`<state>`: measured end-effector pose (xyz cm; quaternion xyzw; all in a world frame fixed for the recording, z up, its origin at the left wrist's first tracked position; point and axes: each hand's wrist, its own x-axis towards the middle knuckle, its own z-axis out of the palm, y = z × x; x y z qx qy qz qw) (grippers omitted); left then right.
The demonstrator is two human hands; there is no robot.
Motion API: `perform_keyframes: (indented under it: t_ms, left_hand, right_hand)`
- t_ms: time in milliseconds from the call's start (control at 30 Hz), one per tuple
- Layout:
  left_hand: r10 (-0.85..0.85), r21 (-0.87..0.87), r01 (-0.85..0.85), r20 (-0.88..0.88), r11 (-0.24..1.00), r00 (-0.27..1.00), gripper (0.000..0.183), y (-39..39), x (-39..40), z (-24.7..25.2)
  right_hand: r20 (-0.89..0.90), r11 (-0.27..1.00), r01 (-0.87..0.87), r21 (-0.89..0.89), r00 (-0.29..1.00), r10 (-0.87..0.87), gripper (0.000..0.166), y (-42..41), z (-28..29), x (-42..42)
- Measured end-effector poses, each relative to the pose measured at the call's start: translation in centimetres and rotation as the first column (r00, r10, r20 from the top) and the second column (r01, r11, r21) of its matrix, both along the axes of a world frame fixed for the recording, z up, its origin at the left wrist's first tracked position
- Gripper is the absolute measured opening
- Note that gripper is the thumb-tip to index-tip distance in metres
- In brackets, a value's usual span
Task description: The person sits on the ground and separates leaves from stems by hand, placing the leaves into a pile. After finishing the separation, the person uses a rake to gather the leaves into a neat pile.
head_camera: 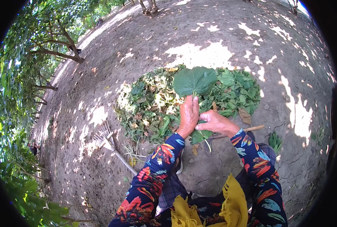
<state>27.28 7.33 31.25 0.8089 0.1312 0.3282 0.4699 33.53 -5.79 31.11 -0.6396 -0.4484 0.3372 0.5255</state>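
My left hand (190, 115) is closed around the stems of broad green leaves (195, 81), whose blades fan out beyond my fingers over a pile of leaves. Right beside it, my right hand (214, 122) has its thumb and fingers on another green leaf (201, 134), which hangs below with its pale stem pointing down. The pile (154, 113) lies on bare soil, with wilted and dry leaves mixed in on its left side and fresher green leaves (239, 90) on its right. Both my sleeves are dark with bright printed patterns.
A rake (107, 139) with splayed tines lies to the left, its handle running towards me. A wooden stick (253, 128) shows near my right wrist. A small green bunch (275, 142) lies on the cracked soil at right. Trees (72, 51) line the left side. A yellow fringed scarf (233, 198) hangs before me.
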Motion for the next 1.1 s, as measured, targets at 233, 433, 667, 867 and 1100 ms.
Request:
perform_keyframes:
  t_ms: [233,433,667,867,1100]
  left_hand:
    - [0.102,0.114,-0.090,-0.102,0.989,0.990,0.022,2.3,-1.1,0.3]
    - [0.049,-0.047,-0.060,-0.206,0.997,0.977,0.023,3.9,-1.6,-1.6]
    - [0.035,-0.156,-0.040,-0.038,0.987,0.999,0.021,2.6,-0.2,-1.6]
    - [-0.063,-0.278,0.052,-0.030,0.959,0.998,0.024,2.3,0.5,-0.9]
    - [-0.110,-0.320,0.086,-0.057,0.943,0.992,0.023,1.5,0.4,-0.1]
  right_hand:
    - [0.281,0.986,0.131,-0.106,0.955,-0.097,0.029,-0.4,-0.1,0.6]
    - [0.320,0.983,0.169,-0.072,0.937,-0.138,0.028,-1.0,0.3,0.5]
    - [0.412,0.946,0.210,-0.247,0.906,-0.093,0.044,0.3,1.1,-0.4]
    - [0.384,0.946,0.305,-0.108,0.891,-0.244,0.044,1.0,0.5,0.6]
    - [0.342,0.939,0.343,-0.007,0.884,-0.320,0.041,0.9,0.6,0.0]
